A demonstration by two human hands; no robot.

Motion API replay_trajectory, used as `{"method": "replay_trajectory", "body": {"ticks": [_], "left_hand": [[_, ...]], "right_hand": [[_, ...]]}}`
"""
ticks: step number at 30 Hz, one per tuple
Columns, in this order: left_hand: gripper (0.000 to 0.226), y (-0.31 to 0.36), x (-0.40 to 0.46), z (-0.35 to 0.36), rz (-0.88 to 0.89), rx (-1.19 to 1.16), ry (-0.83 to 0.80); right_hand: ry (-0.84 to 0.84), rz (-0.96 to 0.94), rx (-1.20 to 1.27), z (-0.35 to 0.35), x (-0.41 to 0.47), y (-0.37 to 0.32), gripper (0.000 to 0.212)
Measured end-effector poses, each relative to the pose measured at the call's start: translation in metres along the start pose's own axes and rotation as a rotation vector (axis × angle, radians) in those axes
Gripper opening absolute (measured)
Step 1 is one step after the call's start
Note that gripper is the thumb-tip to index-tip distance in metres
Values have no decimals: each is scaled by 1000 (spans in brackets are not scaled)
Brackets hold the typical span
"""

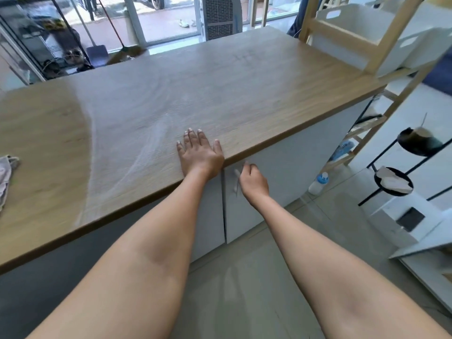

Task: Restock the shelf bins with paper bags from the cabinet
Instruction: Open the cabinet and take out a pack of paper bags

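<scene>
A white cabinet (288,165) stands under a wooden countertop (151,99), and both its doors look closed. My left hand (199,152) lies flat and open on the countertop's front edge. Just below the edge, my right hand (252,179) curls its fingers around the pale bar handle (236,183) of the right door. White shelf bins (359,23) sit in a wooden rack (381,52) at the far right of the counter. No paper bags are in sight.
A cloth (6,177) lies at the counter's left edge. On the floor by the cabinet's right side stands a bottle with a blue cap (319,183). A black wire stand (401,172) with round trays is to the right. Brooms lean by the glass door behind.
</scene>
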State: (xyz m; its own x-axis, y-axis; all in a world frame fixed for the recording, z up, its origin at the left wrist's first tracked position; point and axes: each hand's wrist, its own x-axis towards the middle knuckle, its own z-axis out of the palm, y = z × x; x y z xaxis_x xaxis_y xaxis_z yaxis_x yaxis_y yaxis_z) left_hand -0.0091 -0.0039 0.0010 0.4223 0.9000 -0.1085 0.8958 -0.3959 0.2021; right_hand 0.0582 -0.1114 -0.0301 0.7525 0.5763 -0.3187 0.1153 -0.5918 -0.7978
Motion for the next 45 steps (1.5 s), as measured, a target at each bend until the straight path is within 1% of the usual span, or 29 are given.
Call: {"method": "replay_trajectory", "body": {"ticks": [3,6,9,13,14,16,18,20,22,24,27,30,32,37,40,45], "left_hand": [[68,0,-1,0,10,-2,4],[67,-1,-1,-1,27,9,21],[62,-3,-5,1,154,44,21],[55,-7,-11,4,369,86,43],[53,-9,-13,5,417,91,48],[51,-13,-19,8,511,117,57],[50,-17,-24,9,554,148,54],[51,-17,-28,9,551,153,50],[51,-17,-31,9,541,152,51],[53,-16,-34,10,517,163,38],[59,-7,-43,12,443,240,7],[71,17,-56,16,328,307,-7],[79,33,-65,19,282,296,-8],[85,63,-79,26,336,320,-50],[89,66,-80,26,309,329,-47],[93,75,-80,24,266,358,-87]], "right_hand": [[6,29,-92,-10,-3,2,65],[-27,77,-192,-20,-5,6,81],[4,143,-257,-35,-9,20,76],[121,234,-226,-47,-21,33,55],[156,245,-215,-46,-24,31,56],[203,228,-260,-47,-33,26,68],[236,131,-462,-49,-37,27,75],[224,54,-659,-56,-40,35,71],[216,73,-743,-64,-44,43,63],[239,131,-761,-71,-49,53,58],[255,192,-818,-85,-58,68,55],[279,227,-855,-107,-66,87,55],[286,247,-886,-121,-70,99,55],[290,373,-922,-158,-70,125,54],[288,430,-941,-181,-69,141,57],[242,513,-971,-231,-77,175,81]]}}
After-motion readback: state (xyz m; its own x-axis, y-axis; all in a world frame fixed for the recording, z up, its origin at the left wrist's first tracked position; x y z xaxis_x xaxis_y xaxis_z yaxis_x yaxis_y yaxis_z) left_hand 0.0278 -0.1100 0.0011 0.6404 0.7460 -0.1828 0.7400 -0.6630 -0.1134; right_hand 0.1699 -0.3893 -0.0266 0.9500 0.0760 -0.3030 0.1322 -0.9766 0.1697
